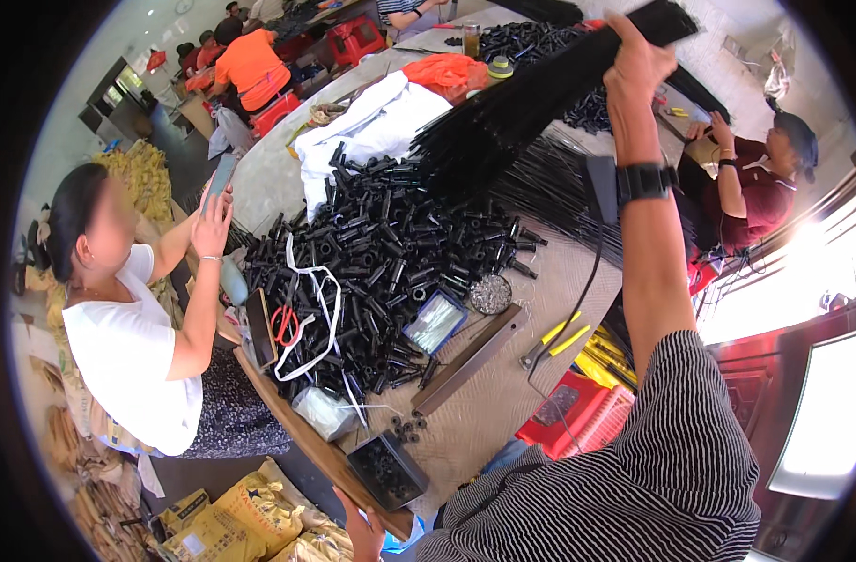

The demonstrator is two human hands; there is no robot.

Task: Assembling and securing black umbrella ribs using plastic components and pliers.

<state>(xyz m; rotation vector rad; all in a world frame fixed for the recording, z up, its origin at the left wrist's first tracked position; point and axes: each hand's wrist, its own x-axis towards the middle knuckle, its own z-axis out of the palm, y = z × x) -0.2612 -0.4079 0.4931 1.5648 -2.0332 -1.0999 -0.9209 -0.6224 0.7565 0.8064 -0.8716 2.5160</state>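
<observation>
My right hand (639,61) is raised at the far right of the table, closed round a thick bundle of thin black rods (550,98). The bundle slants down to the left, its loose ends fanned out over a heap of short black tubular parts (381,244). More thin black rods (573,192) lie on the table below it. A black strap device is on my right wrist. Low down by the table's near edge, my left hand (361,529) is partly visible, fingers stretched and holding nothing I can see, close to a black tray (388,470) of small parts.
On the table lie a metal bar (470,361), a blue-rimmed box (435,321), a round dish (491,294), red-handled scissors (284,325) and yellow-handled pliers (568,332). A red basket (578,412) stands nearer me. A person in white (133,347) at left holds a phone; another person (756,192) works at right.
</observation>
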